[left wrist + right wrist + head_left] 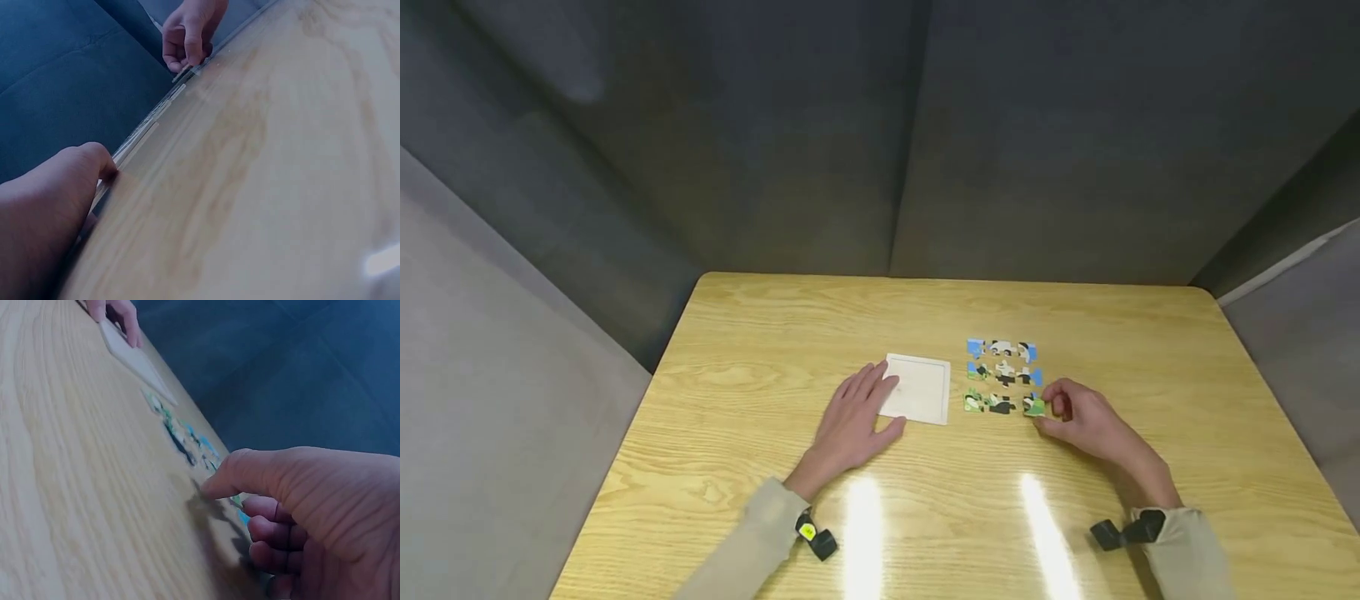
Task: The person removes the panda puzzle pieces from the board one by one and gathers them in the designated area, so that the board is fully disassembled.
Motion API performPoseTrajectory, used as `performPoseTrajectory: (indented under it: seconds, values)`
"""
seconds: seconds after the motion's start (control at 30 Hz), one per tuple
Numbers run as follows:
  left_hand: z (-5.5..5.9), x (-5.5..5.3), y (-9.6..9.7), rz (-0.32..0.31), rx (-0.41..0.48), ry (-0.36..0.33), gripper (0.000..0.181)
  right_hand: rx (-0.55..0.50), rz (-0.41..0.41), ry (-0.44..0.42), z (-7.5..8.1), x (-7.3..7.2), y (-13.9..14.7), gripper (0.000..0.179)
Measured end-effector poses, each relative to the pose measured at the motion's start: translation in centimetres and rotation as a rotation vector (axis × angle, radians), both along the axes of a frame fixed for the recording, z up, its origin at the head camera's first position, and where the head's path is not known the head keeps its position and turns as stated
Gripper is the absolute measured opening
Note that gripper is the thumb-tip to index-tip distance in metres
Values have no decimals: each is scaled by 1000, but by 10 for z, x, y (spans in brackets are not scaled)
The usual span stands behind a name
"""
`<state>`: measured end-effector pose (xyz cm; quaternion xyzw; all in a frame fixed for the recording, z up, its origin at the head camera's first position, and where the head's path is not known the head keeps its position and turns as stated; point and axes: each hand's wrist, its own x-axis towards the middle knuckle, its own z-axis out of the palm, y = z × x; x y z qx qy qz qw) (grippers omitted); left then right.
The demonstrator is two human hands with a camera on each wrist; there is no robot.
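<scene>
A square white puzzle tray lies on the table, and my left hand rests over its left edge with fingers spread. To the right of the tray, several jigsaw pieces with blue, green, black and white print lie in three spaced rows. At the lower right of these rows my right hand pinches a green corner jigsaw piece between thumb and fingers. In the left wrist view this piece looks tilted at the fingertips. The right wrist view has the thumb covering most of it.
The wooden table carries the tray and the pieces. Beyond its far edge hangs a dark curtain, with grey panels at the sides. Bright reflections streak the tabletop near the front.
</scene>
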<state>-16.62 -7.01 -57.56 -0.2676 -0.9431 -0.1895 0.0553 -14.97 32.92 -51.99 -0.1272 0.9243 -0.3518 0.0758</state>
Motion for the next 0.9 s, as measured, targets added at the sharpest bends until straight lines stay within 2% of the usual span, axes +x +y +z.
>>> performPoseTrajectory:
  seconds: [0.3,0.4,0.6,0.7,0.9]
  values:
    - [-1,0,0,7,2,-16,72,-7,1,0,-6,-4,3,38]
    - [-1,0,1,7,-2,-18,72,-2,6,50,-8,-3,-1,40]
    - [-2,0,-1,19,-23,-23,72,12,47,224,-15,-3,-22,37]
    - [-3,-1,-2,20,-24,-23,72,27,71,253,-17,-3,-30,35]
    - [-3,-1,-1,12,-27,-15,72,69,86,253,-19,-3,-34,32]
